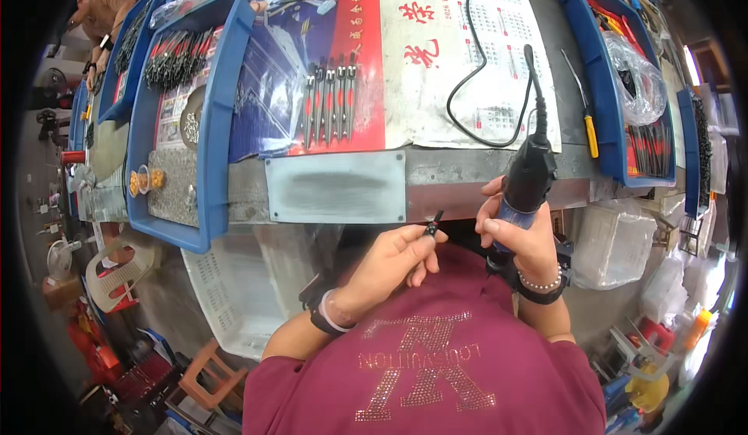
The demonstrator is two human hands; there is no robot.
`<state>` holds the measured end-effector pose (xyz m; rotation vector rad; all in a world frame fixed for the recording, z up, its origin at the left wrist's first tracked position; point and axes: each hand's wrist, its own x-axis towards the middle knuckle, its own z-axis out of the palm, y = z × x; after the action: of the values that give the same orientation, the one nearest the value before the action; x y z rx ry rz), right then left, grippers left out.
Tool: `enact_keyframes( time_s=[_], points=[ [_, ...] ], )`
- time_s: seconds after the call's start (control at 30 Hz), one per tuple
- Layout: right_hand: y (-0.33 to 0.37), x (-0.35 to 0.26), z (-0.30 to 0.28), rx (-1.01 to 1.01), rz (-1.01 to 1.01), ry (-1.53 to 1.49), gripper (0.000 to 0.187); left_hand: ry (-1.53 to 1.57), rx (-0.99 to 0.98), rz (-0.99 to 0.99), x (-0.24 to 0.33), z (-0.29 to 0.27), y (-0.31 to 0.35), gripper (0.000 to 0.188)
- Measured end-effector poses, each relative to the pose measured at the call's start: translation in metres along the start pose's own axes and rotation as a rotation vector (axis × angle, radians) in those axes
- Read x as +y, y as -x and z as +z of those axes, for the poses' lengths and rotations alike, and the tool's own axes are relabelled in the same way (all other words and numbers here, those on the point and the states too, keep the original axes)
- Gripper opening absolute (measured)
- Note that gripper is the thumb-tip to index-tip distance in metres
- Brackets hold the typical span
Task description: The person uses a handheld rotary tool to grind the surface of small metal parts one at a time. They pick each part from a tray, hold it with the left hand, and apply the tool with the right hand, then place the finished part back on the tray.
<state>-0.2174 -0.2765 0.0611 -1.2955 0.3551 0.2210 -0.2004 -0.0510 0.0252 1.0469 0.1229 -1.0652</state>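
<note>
My left hand (389,265) is closed in a pinch on a small black part (434,223) at the bench's front edge. In my right hand (523,242) is a black electric screwdriver (530,171), gripped around its body. Its tip points down toward me, apart from the black part. From its top a black cord (460,84) loops across the printed sheet. Beyond my left hand, several slim black-and-red pieces (329,106) lie side by side on the red-and-blue poster.
A pale plate (336,187) is fixed along the bench front. To the left stands a blue tray (214,123) with black pieces and a dish of small metal bits. At right are a yellow-handled screwdriver (590,135) and another blue tray (590,68). A person (113,6) works at far left.
</note>
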Motion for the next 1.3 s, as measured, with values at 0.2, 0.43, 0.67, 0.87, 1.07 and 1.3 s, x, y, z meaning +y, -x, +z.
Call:
enact_keyframes(
  time_s=[0.2,0.43,0.67,0.87,1.07,1.3],
  points=[
    [0.003,0.017,0.009,-0.036,0.102,0.107,0.041,0.310,0.057,-0.026,-0.028,-0.006,-0.018,0.043],
    [-0.006,0.028,0.013,-0.062,0.046,0.113,0.042,0.519,0.046,-0.061,-0.040,-0.009,-0.027,0.041],
    [-0.017,0.019,0.020,-0.101,0.060,0.154,0.042,0.571,0.083,-0.062,-0.042,-0.006,-0.026,0.037],
    [-0.029,0.019,0.024,-0.123,0.030,0.300,0.041,0.608,0.019,-0.022,-0.044,-0.007,-0.026,0.036],
    [-0.027,0.021,0.021,-0.118,-0.044,0.487,0.035,0.644,0.073,0.014,-0.046,0.001,-0.023,0.035],
    [-0.018,0.025,0.021,-0.133,-0.065,0.372,0.044,0.697,0.050,0.031,-0.049,0.000,-0.024,0.036]
  ],
)
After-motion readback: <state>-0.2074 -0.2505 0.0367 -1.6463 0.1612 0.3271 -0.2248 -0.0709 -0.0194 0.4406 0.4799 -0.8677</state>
